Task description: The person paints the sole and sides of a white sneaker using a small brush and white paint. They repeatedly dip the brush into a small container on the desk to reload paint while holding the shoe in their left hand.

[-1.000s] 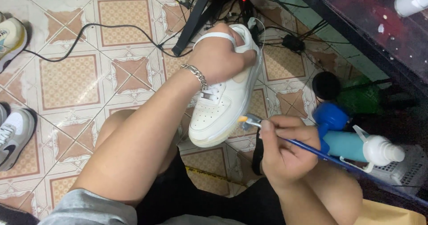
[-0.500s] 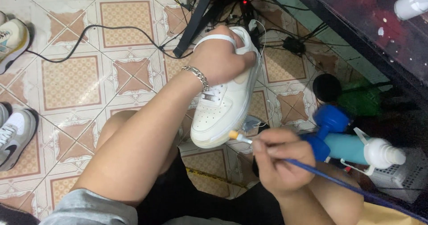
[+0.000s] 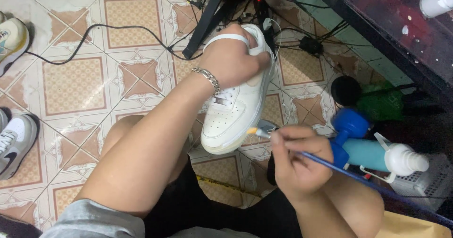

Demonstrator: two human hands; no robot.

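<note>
Brush tip at the toe of a held sneaker.

Near you, your right hand (image 3: pixel 297 165) pinches a blue-handled paintbrush (image 3: pixel 330 165), grip narrow around the shaft, bristles touching the toe edge of the white sneaker (image 3: pixel 236 110). The sneaker lies up and left of that hand, long axis running from toe near your knee to heel farther out. Your left hand (image 3: pixel 233 58), bracelet on the wrist, wraps closed around the heel end, holding it above the tiled floor (image 3: pixel 71 82). Upper creamy white, perforated toe, sole rim yellowish. Right of it, a teal bottle (image 3: pixel 373 155); farther off, black cables (image 3: pixel 94 30).
</note>
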